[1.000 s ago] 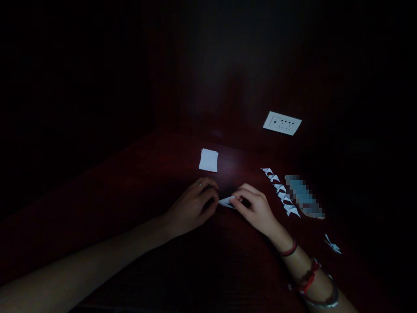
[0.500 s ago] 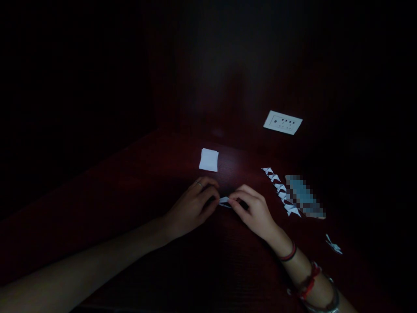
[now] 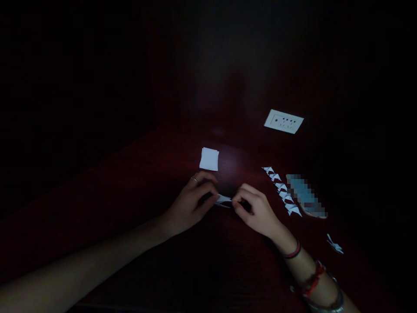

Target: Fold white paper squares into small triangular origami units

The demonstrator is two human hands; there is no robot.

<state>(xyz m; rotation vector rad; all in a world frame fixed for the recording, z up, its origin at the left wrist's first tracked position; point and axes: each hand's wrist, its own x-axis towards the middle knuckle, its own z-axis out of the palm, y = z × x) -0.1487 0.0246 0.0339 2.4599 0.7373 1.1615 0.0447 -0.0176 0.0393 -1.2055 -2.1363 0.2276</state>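
Between my two hands is a small piece of folded white paper (image 3: 223, 200), with pointed ends toward the right. My left hand (image 3: 194, 201) pinches its left end between thumb and forefinger; a ring shows on one finger. At the paper's right tip, my right hand (image 3: 253, 205) has thumb and forefinger drawn together, closed on the tip. The fine folds are too dim to make out. Beyond my left hand lies a stack of square white paper sheets (image 3: 209, 159).
Several folded paper pieces (image 3: 282, 191) lie in a slanting row on the right, beside a blurred-out phone-like object (image 3: 306, 195). Another folded paper piece (image 3: 335, 244) lies nearer, right of my forearm. A white wall socket (image 3: 283, 121) is behind the dark red table (image 3: 146, 174).
My right hand has shifted slightly right along the folded paper, so more of its pointed end shows. My left hand keeps its pinch. The view has moved a little.
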